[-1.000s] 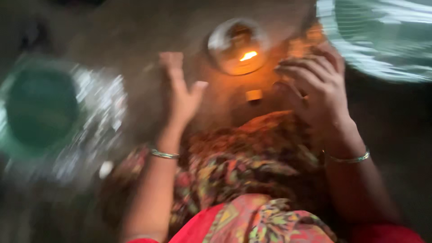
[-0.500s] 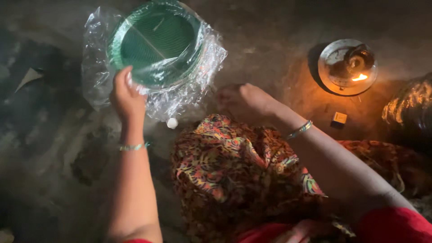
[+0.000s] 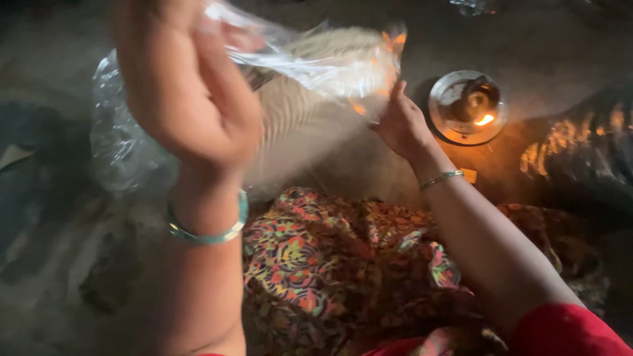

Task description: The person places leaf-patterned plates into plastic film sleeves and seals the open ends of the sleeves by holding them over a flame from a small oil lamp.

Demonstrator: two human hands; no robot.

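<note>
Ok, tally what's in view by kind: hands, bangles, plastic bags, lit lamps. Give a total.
Hands: 2, left hand and right hand
Bangles: 2, one on the left wrist, one on the right
Clear plastic bags: 1
Lit lamps: 1
Total: 6

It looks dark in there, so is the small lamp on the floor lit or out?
Lit: a small orange flame shows in the oil lamp, and its glow falls on the floor around it.

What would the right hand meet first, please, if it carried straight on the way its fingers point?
The right hand points up and left, its fingers already at the clear plastic bag. So it would likely push into the bag, though blur leaves depth unclear.
</note>
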